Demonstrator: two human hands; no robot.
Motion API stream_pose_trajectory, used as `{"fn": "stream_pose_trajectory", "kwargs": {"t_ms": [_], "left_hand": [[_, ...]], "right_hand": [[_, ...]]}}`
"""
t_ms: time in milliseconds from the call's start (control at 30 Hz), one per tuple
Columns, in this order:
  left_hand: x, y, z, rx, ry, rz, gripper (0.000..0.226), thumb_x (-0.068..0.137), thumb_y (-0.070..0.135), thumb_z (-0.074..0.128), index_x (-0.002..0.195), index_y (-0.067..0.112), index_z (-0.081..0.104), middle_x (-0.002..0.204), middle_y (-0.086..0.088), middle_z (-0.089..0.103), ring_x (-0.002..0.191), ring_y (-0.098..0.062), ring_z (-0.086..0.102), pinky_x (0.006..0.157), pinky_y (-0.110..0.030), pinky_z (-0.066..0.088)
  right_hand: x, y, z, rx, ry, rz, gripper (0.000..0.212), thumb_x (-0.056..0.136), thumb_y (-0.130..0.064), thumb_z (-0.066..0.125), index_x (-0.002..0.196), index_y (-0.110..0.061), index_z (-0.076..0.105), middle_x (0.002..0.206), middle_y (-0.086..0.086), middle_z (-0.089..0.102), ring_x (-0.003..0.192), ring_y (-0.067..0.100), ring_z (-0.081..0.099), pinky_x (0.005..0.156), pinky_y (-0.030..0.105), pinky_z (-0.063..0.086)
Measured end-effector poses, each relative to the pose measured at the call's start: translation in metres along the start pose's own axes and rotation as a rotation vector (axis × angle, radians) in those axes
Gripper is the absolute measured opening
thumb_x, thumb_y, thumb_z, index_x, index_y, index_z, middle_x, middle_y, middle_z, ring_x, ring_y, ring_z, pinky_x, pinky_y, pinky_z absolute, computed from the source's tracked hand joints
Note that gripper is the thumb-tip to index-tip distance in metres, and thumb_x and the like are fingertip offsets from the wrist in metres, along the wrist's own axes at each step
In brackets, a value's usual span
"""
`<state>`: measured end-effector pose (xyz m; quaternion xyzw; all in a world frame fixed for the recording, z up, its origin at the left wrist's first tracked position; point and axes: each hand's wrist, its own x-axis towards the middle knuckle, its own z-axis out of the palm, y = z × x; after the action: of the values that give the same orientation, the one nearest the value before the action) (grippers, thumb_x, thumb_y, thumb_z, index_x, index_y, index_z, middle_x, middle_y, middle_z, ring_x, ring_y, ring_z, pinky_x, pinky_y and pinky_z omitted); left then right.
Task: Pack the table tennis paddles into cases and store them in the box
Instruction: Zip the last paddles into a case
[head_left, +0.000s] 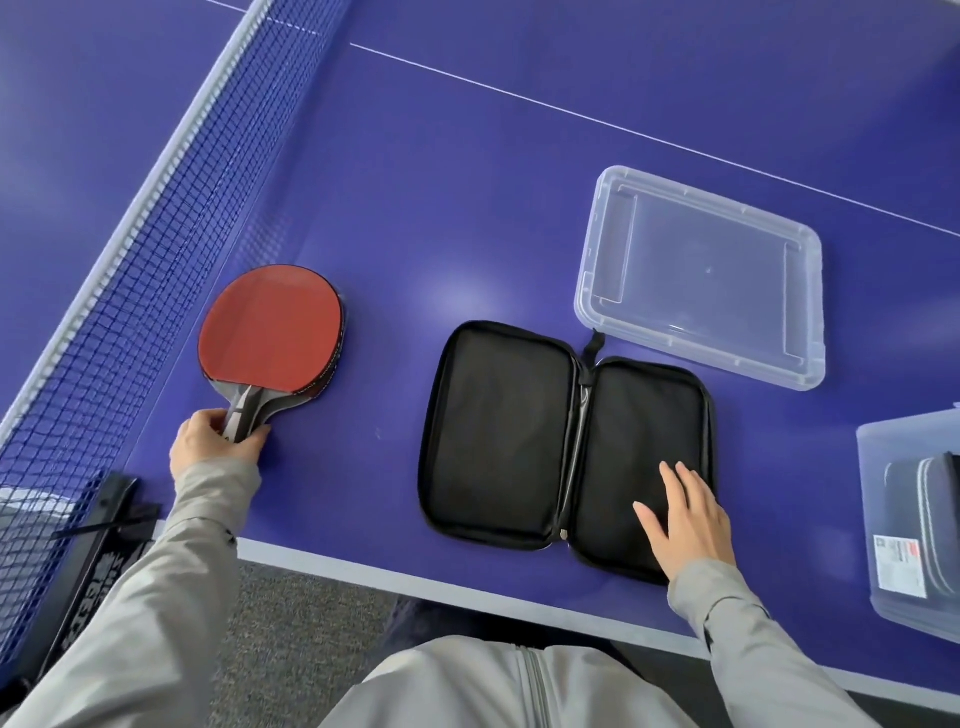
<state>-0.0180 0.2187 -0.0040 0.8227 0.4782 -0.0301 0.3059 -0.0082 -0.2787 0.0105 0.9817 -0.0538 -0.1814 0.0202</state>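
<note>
R hand (688, 519) flat on case (498, 436); L hand (215, 434) grips paddle (270, 332).

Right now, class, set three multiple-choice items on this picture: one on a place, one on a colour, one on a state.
1. Where does the clear lid lie?
A. beyond the open case
B. on the paddles
C. on the floor

2. What colour is the top paddle's upward face?
A. green
B. red
C. yellow

3. How is the case?
A. zipped shut
B. spread open, empty
C. open, holding a paddle

Answers: 1 A, the lid rests on the table past the case. 2 B, red rubber faces up. 3 B, both halves lie flat, the right hand on one half; the left hand holds the handle.
</note>
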Motion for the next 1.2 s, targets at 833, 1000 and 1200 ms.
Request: {"fn": "stream_pose_trajectory", "kwargs": {"t_ms": [833, 1000, 1200], "left_hand": [[-0.179, 0.090, 0.075, -0.238, -0.060, 0.085, 0.025, 0.071, 0.031, 0.078, 0.082, 0.023, 0.057, 0.084, -0.001, 0.062, 0.077, -0.022, 0.055, 0.076, -0.033, 0.044], [-0.253, 0.120, 0.124, -0.237, -0.132, 0.105, 0.028, 0.069, 0.030, 0.080, 0.083, 0.023, 0.056, 0.087, 0.000, 0.062, 0.079, -0.021, 0.057, 0.075, -0.029, 0.043], [-0.318, 0.137, 0.172, -0.221, -0.167, 0.106, 0.027, 0.071, 0.029, 0.079, 0.087, 0.018, 0.061, 0.089, 0.001, 0.063, 0.085, -0.021, 0.059, 0.076, -0.029, 0.042]], "right_hand": [[-0.005, 0.063, 0.006, 0.114, 0.002, 0.118, 0.063, 0.096, -0.048, 0.038, 0.148, -0.018, 0.022, 0.156, 0.005, 0.020, 0.145, 0.022, 0.016, 0.114, 0.038, 0.023], [-0.006, 0.087, 0.011, 0.139, -0.017, 0.069, 0.064, 0.096, -0.049, 0.035, 0.150, -0.020, 0.017, 0.158, 0.004, 0.014, 0.146, 0.022, 0.012, 0.115, 0.037, 0.022], [-0.006, 0.095, 0.022, 0.157, -0.014, -0.016, 0.065, 0.096, -0.051, 0.033, 0.150, -0.020, 0.015, 0.158, 0.004, 0.014, 0.146, 0.022, 0.010, 0.116, 0.038, 0.020]]}}
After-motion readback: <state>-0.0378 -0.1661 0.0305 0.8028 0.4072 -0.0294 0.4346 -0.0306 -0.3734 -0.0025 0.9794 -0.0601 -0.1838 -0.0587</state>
